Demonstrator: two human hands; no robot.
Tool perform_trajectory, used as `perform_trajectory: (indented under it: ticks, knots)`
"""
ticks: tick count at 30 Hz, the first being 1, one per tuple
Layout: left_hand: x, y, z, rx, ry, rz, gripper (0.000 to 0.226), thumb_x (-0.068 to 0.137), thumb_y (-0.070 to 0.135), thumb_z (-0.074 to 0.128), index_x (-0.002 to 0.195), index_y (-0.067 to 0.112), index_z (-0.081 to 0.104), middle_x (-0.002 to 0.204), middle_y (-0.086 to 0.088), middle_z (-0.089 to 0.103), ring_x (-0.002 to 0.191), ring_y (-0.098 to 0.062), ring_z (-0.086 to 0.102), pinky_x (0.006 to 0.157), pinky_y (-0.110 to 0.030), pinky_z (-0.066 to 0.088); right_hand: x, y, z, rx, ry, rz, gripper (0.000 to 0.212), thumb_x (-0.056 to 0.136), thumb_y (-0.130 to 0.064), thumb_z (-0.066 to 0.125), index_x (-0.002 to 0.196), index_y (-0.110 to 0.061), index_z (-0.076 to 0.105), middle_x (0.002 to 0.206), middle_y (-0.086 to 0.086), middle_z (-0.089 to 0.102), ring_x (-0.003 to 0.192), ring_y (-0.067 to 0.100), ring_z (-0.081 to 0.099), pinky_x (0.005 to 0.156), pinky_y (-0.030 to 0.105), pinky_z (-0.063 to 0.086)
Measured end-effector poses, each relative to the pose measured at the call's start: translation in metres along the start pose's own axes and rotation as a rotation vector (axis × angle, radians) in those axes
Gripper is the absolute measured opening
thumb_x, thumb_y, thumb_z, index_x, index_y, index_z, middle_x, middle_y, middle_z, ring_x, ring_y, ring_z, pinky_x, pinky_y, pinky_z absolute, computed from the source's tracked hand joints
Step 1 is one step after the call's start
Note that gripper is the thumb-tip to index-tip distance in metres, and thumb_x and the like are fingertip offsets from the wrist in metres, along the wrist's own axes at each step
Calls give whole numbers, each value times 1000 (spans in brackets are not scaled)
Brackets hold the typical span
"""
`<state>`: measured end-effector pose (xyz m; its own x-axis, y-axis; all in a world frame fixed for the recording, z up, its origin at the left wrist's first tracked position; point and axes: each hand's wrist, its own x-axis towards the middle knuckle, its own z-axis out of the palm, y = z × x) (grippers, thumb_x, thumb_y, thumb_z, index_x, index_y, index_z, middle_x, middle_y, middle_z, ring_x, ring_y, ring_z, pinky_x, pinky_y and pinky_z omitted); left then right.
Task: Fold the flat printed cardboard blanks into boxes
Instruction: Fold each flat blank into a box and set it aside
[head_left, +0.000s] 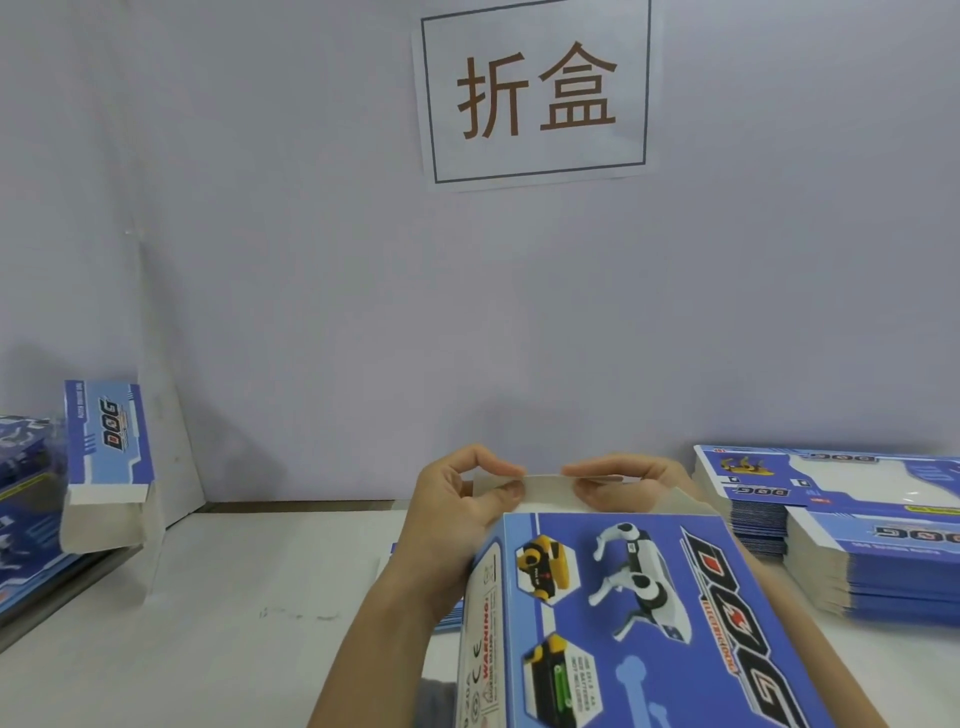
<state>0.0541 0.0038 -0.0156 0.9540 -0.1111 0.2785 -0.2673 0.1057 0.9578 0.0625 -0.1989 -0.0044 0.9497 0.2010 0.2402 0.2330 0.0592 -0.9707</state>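
Observation:
A blue printed box with a robot dog picture and "DOG" lettering is held up in front of me, its far end open. At that end a plain grey end flap stands up. My left hand pinches the flap's left part between thumb and forefinger. My right hand pinches its right part from the other side; the box hides most of that hand. Two stacks of flat printed blanks lie on the table at the right.
A folded box stands upright at the left with its lower flaps open, beside more blue printed cardboard. A paper sign hangs on the grey wall. The white table runs below my arms.

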Motion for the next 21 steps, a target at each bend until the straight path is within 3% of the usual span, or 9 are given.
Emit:
perform_trajectory:
  ticks: [2, 4, 7, 11, 14, 15, 17, 19, 21]
  knots:
    - [0, 0, 1, -3, 10, -5, 13, 91, 12, 68, 81, 16, 63, 76, -15, 72, 63, -28, 72, 51, -28, 54, -1, 0, -1, -13, -10, 5, 34, 88, 4, 65, 71, -21, 81, 63, 3, 72, 49, 10, 65, 44, 16, 48]
    - [0, 0, 1, -34, 29, -13, 5, 91, 12, 69, 90, 13, 64, 79, -16, 74, 64, -28, 73, 51, -30, 55, -2, -3, 0, 26, -54, 24, 19, 83, -4, 68, 90, -18, 79, 72, 7, 74, 56, 17, 69, 47, 22, 52]
    - [1, 3, -2, -81, 120, -21, 12, 93, 13, 68, 104, 16, 65, 83, -15, 75, 66, -28, 74, 52, -32, 57, 3, -7, 2, -12, -29, 58, 44, 78, -30, 66, 121, -21, 65, 95, 15, 74, 76, 29, 68, 70, 39, 59]
    - [3, 5, -15, -146, 356, 1, 11, 95, 15, 64, 106, 18, 63, 79, -10, 76, 61, -25, 73, 46, -29, 54, 7, -18, 2, 273, -131, 179, 73, 65, -59, 81, 122, -15, 70, 116, 13, 72, 98, 30, 72, 90, 42, 54]
    - [1, 4, -19, -132, 454, 37, 17, 94, 23, 68, 108, 21, 58, 80, -7, 76, 65, -25, 75, 45, -27, 54, 4, -21, 4, 226, -163, 168, 41, 104, -28, 45, 139, -11, 58, 136, 21, 60, 92, 9, 73, 103, 44, 46]
    - [0, 4, -19, -133, 481, 54, 19, 93, 26, 68, 107, 22, 57, 80, -6, 76, 65, -25, 75, 44, -27, 54, -2, -25, 8, 209, -180, 188, 36, 103, -22, 48, 135, -16, 63, 130, 20, 64, 93, 12, 74, 95, 40, 53]
    - [-2, 6, -17, -132, 531, 84, 19, 93, 30, 68, 107, 24, 55, 81, -7, 76, 66, -24, 75, 44, -26, 53, -3, -28, 9, 132, -204, 141, 20, 83, -28, 73, 102, -31, 79, 100, 12, 77, 81, 23, 76, 65, 31, 60]
    - [-2, 12, -14, -132, 545, 126, 18, 95, 32, 65, 108, 25, 56, 83, -4, 75, 68, -19, 75, 47, -24, 53, -18, -30, 2, 180, -181, 36, 10, 76, -29, 77, 82, -24, 82, 81, 11, 77, 65, 25, 75, 52, 27, 58]
    - [-1, 20, -11, -107, 494, 175, 16, 97, 33, 62, 111, 27, 57, 88, 4, 75, 74, -12, 74, 55, -22, 55, -19, -31, 1, 224, -26, -55, 15, 76, -26, 70, 81, -16, 81, 72, 10, 76, 58, 24, 73, 47, 26, 56]
